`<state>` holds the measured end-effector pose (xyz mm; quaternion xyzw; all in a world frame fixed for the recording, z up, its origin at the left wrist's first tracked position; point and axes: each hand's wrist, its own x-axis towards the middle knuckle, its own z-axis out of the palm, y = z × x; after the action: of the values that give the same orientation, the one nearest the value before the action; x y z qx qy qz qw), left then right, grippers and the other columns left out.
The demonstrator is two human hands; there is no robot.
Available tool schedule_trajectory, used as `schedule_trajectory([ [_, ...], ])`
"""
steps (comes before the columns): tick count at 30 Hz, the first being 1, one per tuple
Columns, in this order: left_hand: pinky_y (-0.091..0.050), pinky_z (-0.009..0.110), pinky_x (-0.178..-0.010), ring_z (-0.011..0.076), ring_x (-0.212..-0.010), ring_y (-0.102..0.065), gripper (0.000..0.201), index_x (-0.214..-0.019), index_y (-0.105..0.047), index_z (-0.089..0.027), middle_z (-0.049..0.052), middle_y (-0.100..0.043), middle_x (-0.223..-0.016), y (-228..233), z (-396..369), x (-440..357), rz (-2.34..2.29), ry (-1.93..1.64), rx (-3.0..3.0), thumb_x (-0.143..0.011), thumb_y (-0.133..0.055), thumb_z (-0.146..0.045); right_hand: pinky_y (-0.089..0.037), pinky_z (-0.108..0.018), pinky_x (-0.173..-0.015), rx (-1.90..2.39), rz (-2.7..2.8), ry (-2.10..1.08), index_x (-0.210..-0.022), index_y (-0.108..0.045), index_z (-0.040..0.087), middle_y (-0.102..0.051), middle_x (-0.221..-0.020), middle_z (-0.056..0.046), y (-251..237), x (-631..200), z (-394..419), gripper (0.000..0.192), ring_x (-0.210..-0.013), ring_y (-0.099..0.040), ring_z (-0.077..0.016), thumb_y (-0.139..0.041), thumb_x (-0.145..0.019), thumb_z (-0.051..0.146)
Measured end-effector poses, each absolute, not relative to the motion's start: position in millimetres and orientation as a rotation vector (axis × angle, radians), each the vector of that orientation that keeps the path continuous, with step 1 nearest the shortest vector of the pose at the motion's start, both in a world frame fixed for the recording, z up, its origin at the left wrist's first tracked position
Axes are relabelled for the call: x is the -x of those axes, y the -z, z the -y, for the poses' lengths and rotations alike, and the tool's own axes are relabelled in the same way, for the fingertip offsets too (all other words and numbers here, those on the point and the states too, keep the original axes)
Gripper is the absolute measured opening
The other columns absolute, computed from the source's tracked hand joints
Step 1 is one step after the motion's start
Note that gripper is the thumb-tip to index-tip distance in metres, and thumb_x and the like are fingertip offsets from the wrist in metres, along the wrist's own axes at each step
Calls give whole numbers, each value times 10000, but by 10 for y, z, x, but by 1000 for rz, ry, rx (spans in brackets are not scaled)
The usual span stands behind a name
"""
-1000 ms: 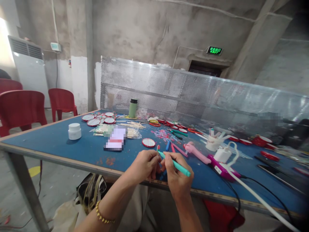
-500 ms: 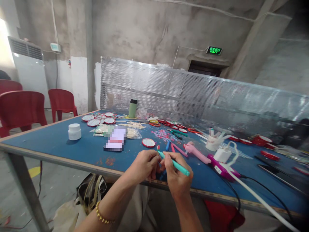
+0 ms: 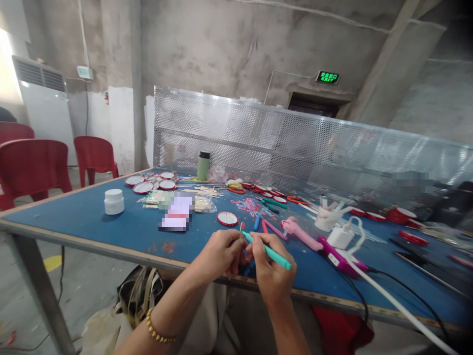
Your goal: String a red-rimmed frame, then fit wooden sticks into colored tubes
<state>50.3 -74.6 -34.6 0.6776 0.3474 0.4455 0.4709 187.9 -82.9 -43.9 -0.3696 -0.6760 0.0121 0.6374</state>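
My right hand grips a teal pen-like tool, its tip pointing left toward my left hand. My left hand is closed on a small piece with a thin stick rising from the fingers; the piece itself is hidden. Both hands meet just above the near edge of the blue table. A red-rimmed round disc lies just beyond my hands, with pink and blue pens beside it.
A white jar, a blurred flat item, wooden sticks, more red-rimmed discs, a green bottle, a pink glue gun with a white cable and a charger lie on the table. A perforated metal screen stands behind. Red chairs stand left.
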Motion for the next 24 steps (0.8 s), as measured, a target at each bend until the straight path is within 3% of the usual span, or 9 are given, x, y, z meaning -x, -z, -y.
schedule_trajectory([
  [24, -365, 173, -348, 95, -360, -480, 341, -693, -515, -186, -38, -507, -462, 335, 741, -496, -851, -1082, -1652, -920, -455, -434, -460, -202, -453, 853, 1495, -31, -840, -682, 172, -639, -595, 30, 438, -1872, 829, 212, -447, -577, -97, -558, -943, 309],
])
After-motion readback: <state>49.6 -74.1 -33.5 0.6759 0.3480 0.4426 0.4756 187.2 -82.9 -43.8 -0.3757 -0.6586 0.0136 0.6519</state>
